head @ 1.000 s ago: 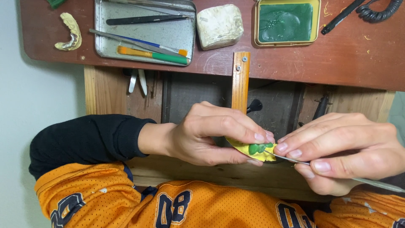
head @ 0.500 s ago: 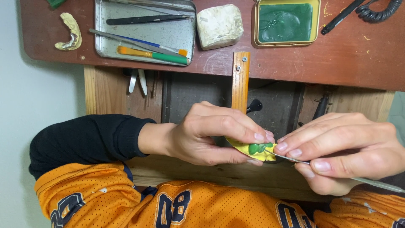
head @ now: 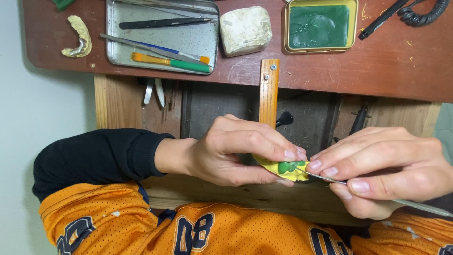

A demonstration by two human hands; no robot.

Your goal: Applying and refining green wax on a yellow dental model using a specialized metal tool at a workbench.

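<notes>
At 6 o'clock below the tabletop (head: 387, 66): left hand (head: 231, 153) grip pinching yellow model (head: 276, 166) with green wax (head: 290, 166); right hand (head: 387, 167) grip pinching thin metal carver (head: 330, 179), tip touching wax. Keeping strokes light, bracing fingers together, probably best.

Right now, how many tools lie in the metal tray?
4 that I can see: black tweezers near the top, a silver tool at the upper rim, a blue-handled tool, an orange-green tool lowest. Others may be cropped.
</notes>
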